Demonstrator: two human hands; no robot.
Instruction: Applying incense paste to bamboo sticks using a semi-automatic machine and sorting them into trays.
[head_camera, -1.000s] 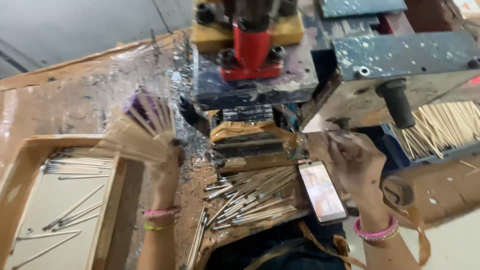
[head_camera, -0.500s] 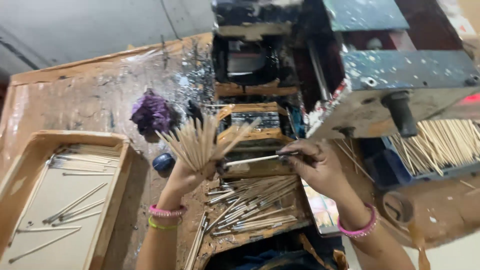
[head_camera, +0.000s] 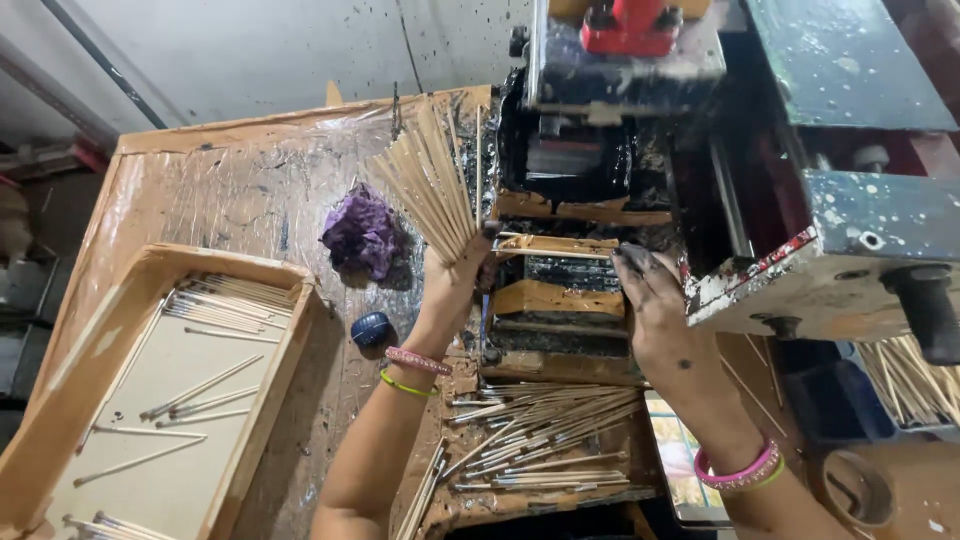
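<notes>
My left hand (head_camera: 452, 285) grips a fanned bunch of thin wooden sticks (head_camera: 428, 180), raised beside the ink-stained printing machine (head_camera: 585, 150). My right hand (head_camera: 655, 310), fingers smeared with black ink, pinches one stick (head_camera: 550, 252) lying across the machine's tan fixture (head_camera: 560, 297). Below both hands lies a heap of printed sticks with dark tips (head_camera: 540, 430) on a low tray.
A wooden tray (head_camera: 275, 400) at the left holds several loose sticks. A purple rag (head_camera: 362, 238) and a small dark blue cap (head_camera: 371, 328) lie on the plastic-covered table. More bare sticks (head_camera: 905, 375) sit at the right under a grey machine arm (head_camera: 880, 250).
The view has tilted so the machine's red head shows again. My left hand has risen with its fan of sticks. My right hand has moved one stick up onto the fixture.
</notes>
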